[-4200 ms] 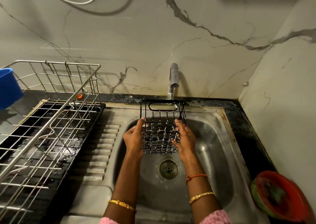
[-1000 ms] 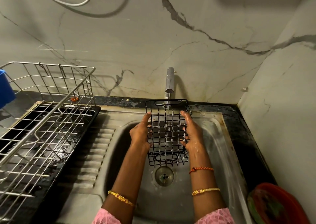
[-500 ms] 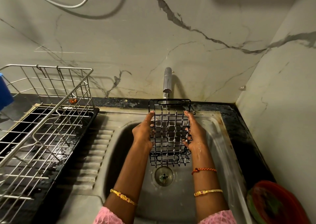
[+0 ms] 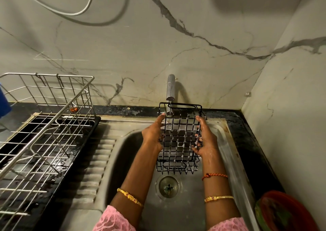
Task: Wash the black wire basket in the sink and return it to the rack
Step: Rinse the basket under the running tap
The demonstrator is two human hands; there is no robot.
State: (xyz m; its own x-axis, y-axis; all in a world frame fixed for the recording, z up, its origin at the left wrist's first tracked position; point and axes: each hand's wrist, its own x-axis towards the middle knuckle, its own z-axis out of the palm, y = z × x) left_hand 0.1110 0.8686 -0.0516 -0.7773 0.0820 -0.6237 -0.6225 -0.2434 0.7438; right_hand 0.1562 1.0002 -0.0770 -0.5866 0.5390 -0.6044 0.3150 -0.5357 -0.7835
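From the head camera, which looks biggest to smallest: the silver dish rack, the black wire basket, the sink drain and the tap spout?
1. Silver dish rack, by far the largest.
2. Black wire basket.
3 and 4. Sink drain and tap spout look alike in size; the spout is farther away, so I won't rank them.

The black wire basket [image 4: 180,139] is a small rectangular grid of thin coated wire, wet, held above the sink [image 4: 227,153] with one gridded face turned up. Its looped rim sits at 12 o'clock, its short prongs at 6 o'clock. The steel rack [image 4: 44,133] stands at 9 o'clock of the sink, on a dark tray.
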